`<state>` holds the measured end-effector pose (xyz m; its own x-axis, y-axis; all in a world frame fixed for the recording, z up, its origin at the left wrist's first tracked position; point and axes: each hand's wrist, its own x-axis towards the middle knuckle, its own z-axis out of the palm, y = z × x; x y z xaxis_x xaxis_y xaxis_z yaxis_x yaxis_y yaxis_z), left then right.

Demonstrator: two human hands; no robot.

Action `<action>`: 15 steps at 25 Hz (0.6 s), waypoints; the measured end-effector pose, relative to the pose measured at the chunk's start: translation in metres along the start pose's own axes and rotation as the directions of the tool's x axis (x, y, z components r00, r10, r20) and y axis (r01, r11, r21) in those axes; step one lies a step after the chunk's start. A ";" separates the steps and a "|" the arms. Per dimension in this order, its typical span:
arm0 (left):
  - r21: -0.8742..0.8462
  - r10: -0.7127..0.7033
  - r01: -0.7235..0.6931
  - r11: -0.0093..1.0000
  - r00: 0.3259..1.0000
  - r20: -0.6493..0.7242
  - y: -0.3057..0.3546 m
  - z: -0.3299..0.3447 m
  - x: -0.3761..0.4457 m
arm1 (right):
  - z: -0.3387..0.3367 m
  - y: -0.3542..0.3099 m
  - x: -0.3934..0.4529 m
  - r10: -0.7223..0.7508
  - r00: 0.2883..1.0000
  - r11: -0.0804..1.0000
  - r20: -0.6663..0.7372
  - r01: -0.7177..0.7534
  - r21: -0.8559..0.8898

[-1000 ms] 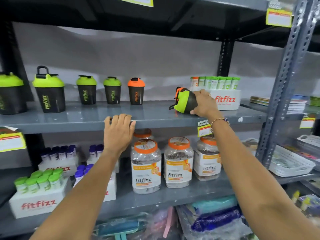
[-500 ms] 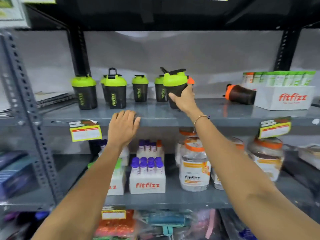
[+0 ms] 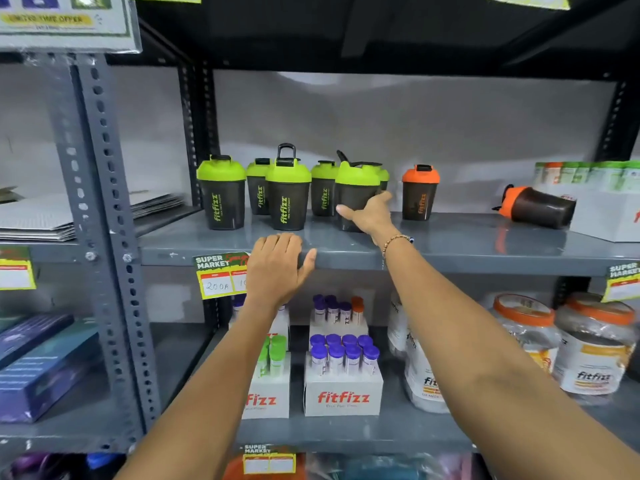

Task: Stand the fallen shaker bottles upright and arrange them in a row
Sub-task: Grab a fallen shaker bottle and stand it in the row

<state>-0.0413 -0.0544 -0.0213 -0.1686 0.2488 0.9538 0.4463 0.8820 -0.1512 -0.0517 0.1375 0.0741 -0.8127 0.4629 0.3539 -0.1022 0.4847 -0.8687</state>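
Head view: I see my right hand wrapped around the base of an upright green-lidded shaker on the grey shelf, thumb out toward 9 o'clock. My left hand lies flat and open on the shelf's front edge, holding nothing. Other green-lidded shakers stand at its 9 o'clock, an upright orange-lidded shaker at 3 o'clock, and further that way a fallen orange-lidded shaker lies on its side.

Right hand grips upright green-lid shaker; orange-lid shaker lies fallen on shelf.
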 end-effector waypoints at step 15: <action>-0.022 0.027 -0.027 0.999 1.000 -0.016 -0.002 0.002 -0.002 | -0.006 0.000 -0.008 0.134 0.991 0.989 0.027 -0.132 -0.068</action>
<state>-0.0434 -0.0560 -0.0236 -0.1425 0.2661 0.9533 0.4700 0.8659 -0.1714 -0.0422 0.1382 0.0736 -0.8344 0.5032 0.2251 0.0448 0.4689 -0.8821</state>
